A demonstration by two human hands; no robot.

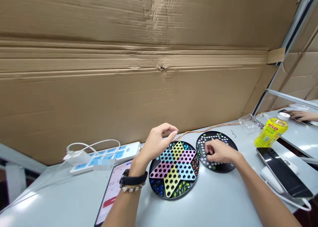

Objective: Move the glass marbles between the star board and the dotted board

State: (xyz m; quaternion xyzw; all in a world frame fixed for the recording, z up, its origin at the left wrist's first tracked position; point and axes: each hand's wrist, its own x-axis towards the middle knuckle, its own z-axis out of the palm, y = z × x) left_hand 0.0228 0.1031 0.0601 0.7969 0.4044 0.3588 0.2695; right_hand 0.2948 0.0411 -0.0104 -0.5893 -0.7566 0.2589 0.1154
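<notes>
Black round board: right hand on it, fingers together, any grip hidden
Pastel star board: left hand above, fingers apart

A marble board on the table in front of me, a second board just to its right, a power strip behind on my left, a phone nearer me, a bottle on my right, cardboard behind everything

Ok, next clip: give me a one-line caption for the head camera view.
Left hand hovers near a star-shaped Chinese checkers board; right hand touches marbles on a round black board.
</notes>
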